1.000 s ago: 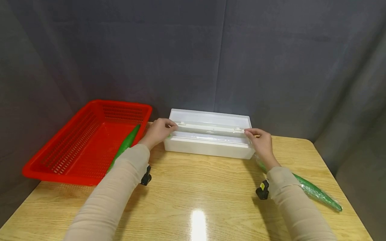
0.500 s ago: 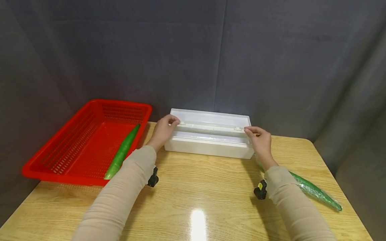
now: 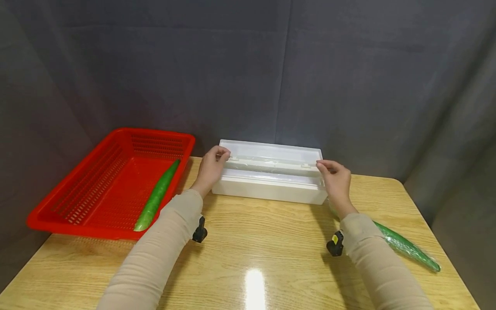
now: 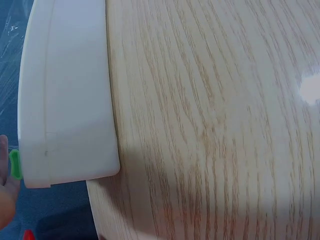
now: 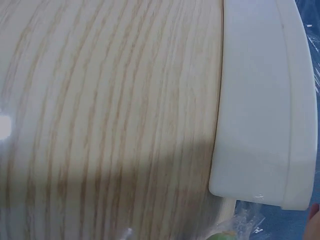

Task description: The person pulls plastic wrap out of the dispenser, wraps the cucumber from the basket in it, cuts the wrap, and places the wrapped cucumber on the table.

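At the back of the table sits a white cling film dispenser (image 3: 267, 190) with its lid raised. Clear cling film (image 4: 11, 50) shows as glints beyond the box in both wrist views. My left hand (image 3: 211, 170) pinches the film's left edge above the box's left end, thumb against fingertips. At the right end my right hand (image 3: 337, 183) pinches the other edge in the same way. A small green plastic piece (image 4: 15, 164) sits at the box's left end, close to my left fingers. Most of each hand lies outside its wrist view.
On the left a red plastic basket (image 3: 40, 220) holds an unwrapped cucumber (image 3: 156, 198). A film-wrapped cucumber (image 3: 407, 247) lies on the table's right side, partly behind my right forearm. Grey curtains (image 3: 248, 77) hang close behind the table (image 3: 252, 241).
My left hand has moved up and slightly right, uncovering more of the cucumber in the basket. My right hand has risen a little, and both still pinch the film.
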A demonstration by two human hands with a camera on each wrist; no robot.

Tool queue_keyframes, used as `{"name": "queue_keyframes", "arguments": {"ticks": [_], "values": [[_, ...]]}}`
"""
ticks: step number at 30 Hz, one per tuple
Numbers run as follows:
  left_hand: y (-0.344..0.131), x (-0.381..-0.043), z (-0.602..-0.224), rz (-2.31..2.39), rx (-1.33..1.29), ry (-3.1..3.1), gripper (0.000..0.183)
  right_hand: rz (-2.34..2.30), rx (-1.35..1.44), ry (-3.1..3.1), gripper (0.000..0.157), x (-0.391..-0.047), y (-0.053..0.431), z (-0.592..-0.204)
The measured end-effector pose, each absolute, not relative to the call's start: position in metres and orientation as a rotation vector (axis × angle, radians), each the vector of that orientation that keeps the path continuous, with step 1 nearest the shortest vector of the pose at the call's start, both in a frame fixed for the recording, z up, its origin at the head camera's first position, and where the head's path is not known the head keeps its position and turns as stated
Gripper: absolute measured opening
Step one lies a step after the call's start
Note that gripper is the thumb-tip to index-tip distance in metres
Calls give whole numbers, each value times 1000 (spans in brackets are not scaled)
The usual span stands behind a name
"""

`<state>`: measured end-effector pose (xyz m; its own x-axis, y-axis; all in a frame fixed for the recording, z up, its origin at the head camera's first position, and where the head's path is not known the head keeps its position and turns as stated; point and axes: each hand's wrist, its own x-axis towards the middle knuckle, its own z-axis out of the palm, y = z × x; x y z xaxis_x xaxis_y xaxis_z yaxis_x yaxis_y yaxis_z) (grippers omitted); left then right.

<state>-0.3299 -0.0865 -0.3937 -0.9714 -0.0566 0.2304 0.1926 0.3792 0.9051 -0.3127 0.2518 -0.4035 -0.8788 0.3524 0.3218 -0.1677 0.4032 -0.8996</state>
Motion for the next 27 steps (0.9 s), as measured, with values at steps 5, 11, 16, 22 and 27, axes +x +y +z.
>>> {"name": "queue_keyframes", "arguments": {"ticks": [5, 11, 16, 22, 27], "values": [[-87, -328, -392, -1594, -111, -2394, 17, 1499, -158, -2183, 29, -311, 252, -400], [-88, -325, -389, -1609, -91, -2346, 17, 1480, -125, -2167, 28, -312, 253, -396], [-89, -324, -387, -1652, -84, -2284, 18, 1452, -109, -2164, 26, -312, 254, -391], [-88, -322, -383, -1735, -92, -2222, 18, 1473, -117, -2151, 27, -309, 254, -385], [-87, -321, -379, -1805, -107, -2175, 17, 1487, -110, -2129, 29, -307, 254, -381]]}}
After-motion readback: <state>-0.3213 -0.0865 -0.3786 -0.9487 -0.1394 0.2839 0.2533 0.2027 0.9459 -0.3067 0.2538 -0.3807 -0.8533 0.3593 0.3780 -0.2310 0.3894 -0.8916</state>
